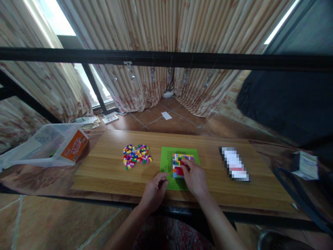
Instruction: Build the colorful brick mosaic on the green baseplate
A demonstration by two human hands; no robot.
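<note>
A green studded baseplate [166, 154] lies on the wooden board, carrying a square build of small multicoloured building bricks [178, 172] with a red patch in its middle. Over the right part of this build is my right hand [195, 177]. Its thumb and fingertips are pinched together at the bricks, and whatever is between them is too small to make out. My left hand [155, 191] rests at the baseplate's lower left edge with its fingers curled in; their inside is hidden. Left of the baseplate lies a loose pile of small coloured bricks [136, 155].
A phone [235, 165] with a blurred screen lies on the wooden board [104, 173] at right. At left stands a clear plastic bin [49, 135] with an orange label. A dark metal bar [166, 59] crosses beyond the board, before curtains [135, 31]. Papers [90, 121] lie behind the bin.
</note>
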